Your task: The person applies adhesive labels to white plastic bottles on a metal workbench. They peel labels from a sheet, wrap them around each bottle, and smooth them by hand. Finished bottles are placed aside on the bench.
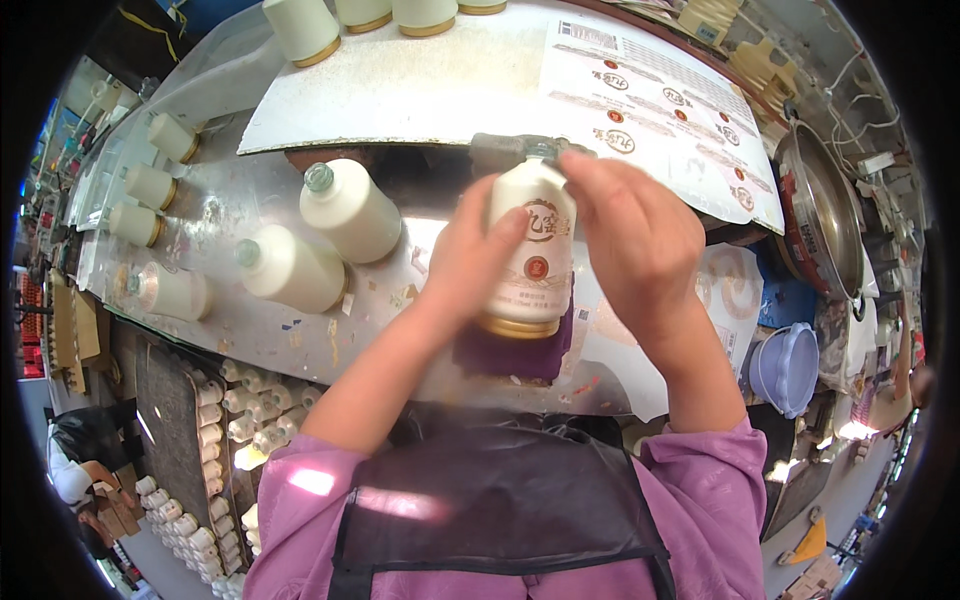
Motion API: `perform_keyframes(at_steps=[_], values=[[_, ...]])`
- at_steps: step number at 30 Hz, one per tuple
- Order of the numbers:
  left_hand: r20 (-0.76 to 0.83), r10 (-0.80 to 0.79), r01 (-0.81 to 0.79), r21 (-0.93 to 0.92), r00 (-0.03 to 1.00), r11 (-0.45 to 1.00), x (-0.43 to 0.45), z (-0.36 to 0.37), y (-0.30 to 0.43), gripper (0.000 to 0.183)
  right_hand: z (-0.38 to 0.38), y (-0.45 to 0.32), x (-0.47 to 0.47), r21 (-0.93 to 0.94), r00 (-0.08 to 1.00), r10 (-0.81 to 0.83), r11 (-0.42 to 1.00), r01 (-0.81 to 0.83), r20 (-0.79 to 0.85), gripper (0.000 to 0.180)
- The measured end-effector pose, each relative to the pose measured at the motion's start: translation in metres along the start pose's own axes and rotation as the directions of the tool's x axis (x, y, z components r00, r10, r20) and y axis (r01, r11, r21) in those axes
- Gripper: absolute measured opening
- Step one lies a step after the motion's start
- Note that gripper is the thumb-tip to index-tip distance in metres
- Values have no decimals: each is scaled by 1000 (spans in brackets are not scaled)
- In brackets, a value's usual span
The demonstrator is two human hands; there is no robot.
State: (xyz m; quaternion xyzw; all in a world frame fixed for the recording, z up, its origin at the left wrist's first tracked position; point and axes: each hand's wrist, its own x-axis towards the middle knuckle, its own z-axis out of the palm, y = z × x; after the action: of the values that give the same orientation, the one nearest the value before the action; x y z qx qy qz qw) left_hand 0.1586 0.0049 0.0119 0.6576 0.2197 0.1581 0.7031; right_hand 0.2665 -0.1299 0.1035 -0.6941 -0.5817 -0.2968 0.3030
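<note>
A cream-white bottle [534, 247] with a clear glass neck, a gold base band and a printed decal is before me, tilted with its neck away from me. My left hand [476, 244] grips its left side, the thumb across the front. At the bottle's right shoulder, close to the neck, are the bent fingers of my right hand [637, 217]; whether they pinch something small is hidden. Under the bottle's base lies a dark purple cloth [517, 358]. Behind the neck is a grey, roughly cylindrical object [495, 152], partly covered.
Two undecorated white bottles [352, 210] [292, 270] stand left on the metal table [247, 187]. Beyond, a white board [390, 97] bears printed decal sheets [615, 90] and more bottles [304, 34]. A metal pan [829, 210] and lilac bucket [784, 367] are right. Racked bottles [262, 409] fill the lower left.
</note>
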Motion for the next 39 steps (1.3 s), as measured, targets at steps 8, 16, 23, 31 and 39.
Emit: perform_keyframes(at_steps=[8, 16, 23, 31, 39], values=[[-27, -151, 118, -495, 988, 861, 1, -8, -7, 33, -6, -18, -24, 337, 955, 107, 920, -201, 276, 24], [-55, -30, 8, -363, 998, 932, -15, -3, 11, 53, -20, -43, -44, 507, 971, -20, 855, -106, 238, 23], [17, 54, -53, -67, 998, 996, -17, 11, -10, 62, -27, -34, -86, 526, 938, 223, 782, -335, 265, 25], [-61, -83, 88, 77, 995, 993, -26, 2, 11, 77, -10, 33, -111, 532, 322, 696, -101, -840, 641, 24], [-13, 119, -120, -68, 993, 990, -27, 13, -3, 81, 4, 3, -101, 352, 254, 349, -254, -901, 902, 50]])
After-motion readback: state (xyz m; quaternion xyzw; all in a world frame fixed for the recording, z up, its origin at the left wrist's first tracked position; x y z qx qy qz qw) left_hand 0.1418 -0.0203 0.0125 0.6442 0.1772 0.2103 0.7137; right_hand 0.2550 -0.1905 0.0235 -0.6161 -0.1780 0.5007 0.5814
